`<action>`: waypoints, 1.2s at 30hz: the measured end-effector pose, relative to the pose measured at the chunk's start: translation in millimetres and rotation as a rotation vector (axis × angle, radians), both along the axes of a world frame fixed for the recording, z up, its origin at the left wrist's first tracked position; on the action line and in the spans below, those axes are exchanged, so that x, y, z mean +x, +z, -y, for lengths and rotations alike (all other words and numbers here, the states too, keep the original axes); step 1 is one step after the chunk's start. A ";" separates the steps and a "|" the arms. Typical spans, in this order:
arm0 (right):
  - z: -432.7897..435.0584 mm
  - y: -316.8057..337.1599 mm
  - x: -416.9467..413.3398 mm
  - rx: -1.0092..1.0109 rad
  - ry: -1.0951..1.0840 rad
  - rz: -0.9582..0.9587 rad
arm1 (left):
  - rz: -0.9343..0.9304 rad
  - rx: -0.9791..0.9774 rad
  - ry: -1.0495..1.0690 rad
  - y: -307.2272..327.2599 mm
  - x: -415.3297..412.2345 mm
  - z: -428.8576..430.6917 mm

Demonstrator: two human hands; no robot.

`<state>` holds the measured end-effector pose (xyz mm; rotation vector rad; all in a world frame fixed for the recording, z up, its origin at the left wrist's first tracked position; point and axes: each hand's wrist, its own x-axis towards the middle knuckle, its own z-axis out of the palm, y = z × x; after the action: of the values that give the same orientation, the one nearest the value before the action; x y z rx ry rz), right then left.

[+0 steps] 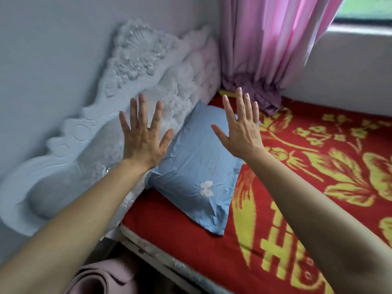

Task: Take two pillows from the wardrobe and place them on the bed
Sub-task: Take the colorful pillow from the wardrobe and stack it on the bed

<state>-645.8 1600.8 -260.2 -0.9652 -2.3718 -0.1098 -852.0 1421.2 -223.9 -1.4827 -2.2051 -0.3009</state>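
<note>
Item: blue pillow [197,166], one seen. It lies on the bed [297,209], on the red and yellow blanket [318,155], its long edge propped against the carved white headboard [135,85], likely because that is the sleeping end.

Left hand [143,137]: grip wide, fingers spread, palm forward, holding nothing, raised in front of the headboard, above the pillow's left edge.

Right hand [244,130]: grip wide, fingers spread, empty, raised above the pillow's far right corner.

Relation: the pillow sits below and between both grips; neither appears to touch it.

Judgement: one pillow placed; a second is not in view.

Also present: pink curtain [275,39], bunched at the bed's far corner.
</note>
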 end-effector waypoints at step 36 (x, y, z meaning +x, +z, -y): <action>419.0 107.2 211.2 0.164 0.610 -0.065 | -0.171 0.151 0.620 93.7 349.5 526.3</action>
<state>-434.5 1181.8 -152.9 -0.1438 -2.4416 -0.0347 -502.5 895.0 -130.3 -0.6647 -2.3085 -0.1219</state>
